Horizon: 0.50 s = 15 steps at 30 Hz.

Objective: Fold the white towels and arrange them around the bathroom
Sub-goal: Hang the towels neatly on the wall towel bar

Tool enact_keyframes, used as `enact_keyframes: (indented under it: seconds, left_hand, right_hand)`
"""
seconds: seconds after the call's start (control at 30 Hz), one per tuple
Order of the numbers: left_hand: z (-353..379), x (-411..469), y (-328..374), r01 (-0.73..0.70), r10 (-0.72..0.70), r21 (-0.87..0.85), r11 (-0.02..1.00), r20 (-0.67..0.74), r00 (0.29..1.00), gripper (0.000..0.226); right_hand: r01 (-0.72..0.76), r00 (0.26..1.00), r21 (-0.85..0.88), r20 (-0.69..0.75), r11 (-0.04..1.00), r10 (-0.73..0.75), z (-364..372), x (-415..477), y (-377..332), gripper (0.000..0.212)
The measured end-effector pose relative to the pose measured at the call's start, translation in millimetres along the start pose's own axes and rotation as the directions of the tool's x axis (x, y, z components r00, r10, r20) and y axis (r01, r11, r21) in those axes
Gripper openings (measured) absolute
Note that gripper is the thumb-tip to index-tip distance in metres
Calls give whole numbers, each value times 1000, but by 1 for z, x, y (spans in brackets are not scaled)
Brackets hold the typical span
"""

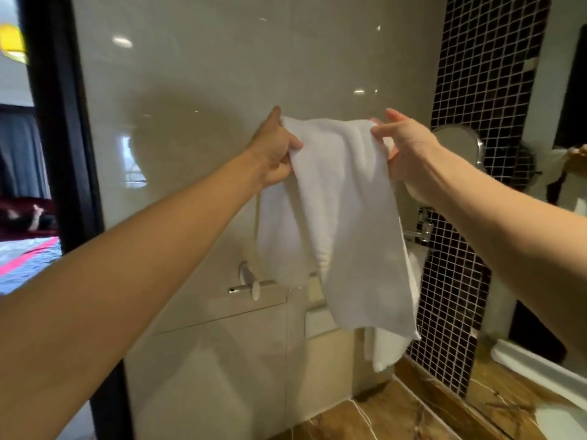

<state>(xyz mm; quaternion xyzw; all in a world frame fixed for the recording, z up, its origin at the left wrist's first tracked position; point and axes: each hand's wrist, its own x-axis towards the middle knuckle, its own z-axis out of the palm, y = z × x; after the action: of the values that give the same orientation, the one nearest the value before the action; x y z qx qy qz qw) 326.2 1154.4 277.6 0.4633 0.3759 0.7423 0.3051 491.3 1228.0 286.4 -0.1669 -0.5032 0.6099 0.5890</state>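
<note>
Head view: left hand (275, 150) and right hand (409, 150) each pinch a top corner of the soft white cotton towel (340, 223), hanging before the far glossy beige wall (206, 74). Level both corners, probably before folding.

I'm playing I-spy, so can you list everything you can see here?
towel: 1, white, hanging from both hands before the wall
wall: 1, beige, glossy, straight ahead
mosaic: 1 strip, black, right of wall
mirror: 1, round, chrome, behind right hand
fitting: 1, chrome, on wall, low left of towel
counter: 1, brown marble, bottom right
door frame: 1, black, left
left hand: 1, grips towel's top left
right hand: 1, pinches towel's top right
</note>
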Motion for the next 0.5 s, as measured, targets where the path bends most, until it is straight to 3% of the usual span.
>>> enact_keyframes:
  seconds: [0.2,0.5]
  left_hand:
    - [-6,27,-7,-18,21,129,992,-21,1000,89]
    - [-4,52,-38,46,-43,84,995,-38,998,84]
  right_hand:
    - [112,993,-52,-20,992,-113,18,35,3,44]
    - [152,984,-52,-84,987,-156,13,58,19,41]
